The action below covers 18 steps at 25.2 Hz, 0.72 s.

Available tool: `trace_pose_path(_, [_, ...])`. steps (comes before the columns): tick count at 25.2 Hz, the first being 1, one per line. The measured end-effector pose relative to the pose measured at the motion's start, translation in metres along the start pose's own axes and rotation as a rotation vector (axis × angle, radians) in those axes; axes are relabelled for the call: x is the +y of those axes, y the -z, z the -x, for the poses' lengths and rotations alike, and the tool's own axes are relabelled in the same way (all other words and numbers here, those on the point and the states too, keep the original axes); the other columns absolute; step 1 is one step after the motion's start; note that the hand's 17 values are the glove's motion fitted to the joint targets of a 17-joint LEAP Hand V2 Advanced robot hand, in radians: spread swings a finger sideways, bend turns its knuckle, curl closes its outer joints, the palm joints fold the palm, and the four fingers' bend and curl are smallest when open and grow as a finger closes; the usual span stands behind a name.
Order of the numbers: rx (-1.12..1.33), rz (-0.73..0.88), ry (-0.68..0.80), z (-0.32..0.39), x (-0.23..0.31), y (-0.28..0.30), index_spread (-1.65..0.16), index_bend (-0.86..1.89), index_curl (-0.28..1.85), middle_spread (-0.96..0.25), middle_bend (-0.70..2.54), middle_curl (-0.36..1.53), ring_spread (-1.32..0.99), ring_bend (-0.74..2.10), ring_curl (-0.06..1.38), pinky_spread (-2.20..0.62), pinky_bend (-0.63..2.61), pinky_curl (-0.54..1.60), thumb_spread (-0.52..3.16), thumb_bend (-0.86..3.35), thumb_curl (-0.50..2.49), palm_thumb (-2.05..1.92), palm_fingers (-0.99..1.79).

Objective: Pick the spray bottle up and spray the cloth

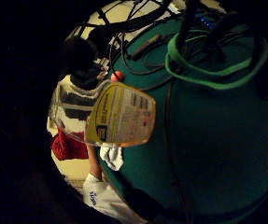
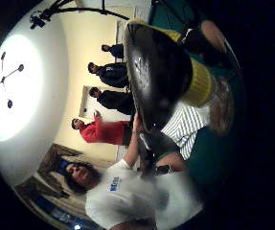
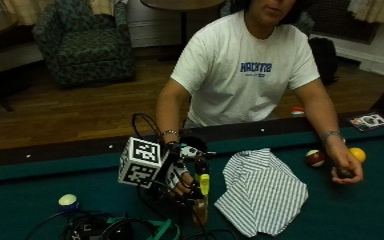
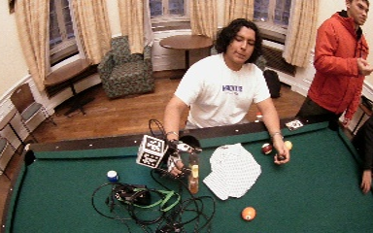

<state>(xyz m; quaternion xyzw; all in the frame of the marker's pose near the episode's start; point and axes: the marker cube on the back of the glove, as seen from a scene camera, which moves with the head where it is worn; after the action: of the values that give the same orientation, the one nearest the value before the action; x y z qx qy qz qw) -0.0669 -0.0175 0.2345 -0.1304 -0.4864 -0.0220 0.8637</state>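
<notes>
Outside view: a person in a white T-shirt sits behind a pool table (image 3: 32,172) with green felt. The gloved right hand (image 3: 182,176) is at about 7 o'clock from the striped cloth (image 3: 262,190), fingers curled round the neck of a spray bottle (image 3: 201,200) that stands upright on the felt just beside the cloth's edge; yellow collar shows, body amber below. The cloth lies flat and rumpled on the felt. The bare left hand (image 3: 345,172) rests at 3 o'clock from the cloth, closed on something small and dark, with a red-and-white ball (image 3: 315,158) and a yellow ball (image 3: 357,154) just beside it. A pale ball on a blue base (image 3: 67,201) sits well apart toward 9 o'clock. Wide outside view: same layout; bottle (image 4: 193,180) upright between hand (image 4: 176,162) and cloth (image 4: 233,170); an orange ball (image 4: 248,213) lies at 6 o'clock from the cloth, well apart. Little finger side palm view: the bottle's yellow label (image 1: 122,114) is close to the palm, felt behind it. Thumb side palm view: the bottle's dark head (image 2: 154,72) and yellow collar fill the middle, striped cloth (image 2: 187,127) beside it.
</notes>
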Motion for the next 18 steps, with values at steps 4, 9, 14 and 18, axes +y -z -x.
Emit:
trace_pose_path(4, [-0.03,0.057,-0.004,0.004,-0.011,-0.012,-0.32,0.33,0.48,-0.19,0.56,0.54,-0.2,0.58,0.48,0.0,0.32,0.41,0.83,-0.06,0.46,0.65,0.62])
trace_pose_path(9, [-0.065,0.087,0.001,0.012,-0.028,-0.03,-0.33,0.3,0.44,-0.19,0.48,0.49,-0.19,0.53,0.42,0.06,0.2,0.35,0.86,-0.05,0.44,0.62,0.74])
trace_pose_path(14, [-0.187,0.038,-0.027,0.017,-0.044,-0.05,-0.33,0.23,0.41,-0.2,0.51,0.48,-0.2,0.56,0.41,0.05,0.14,0.31,0.87,-0.02,0.42,0.64,1.04])
trace_pose_path(18, [-0.29,-0.069,-0.024,0.024,-0.053,-0.052,-0.3,0.18,0.42,-0.2,0.5,0.49,-0.21,0.63,0.44,-0.16,0.41,0.38,0.82,0.05,0.48,0.8,1.46])
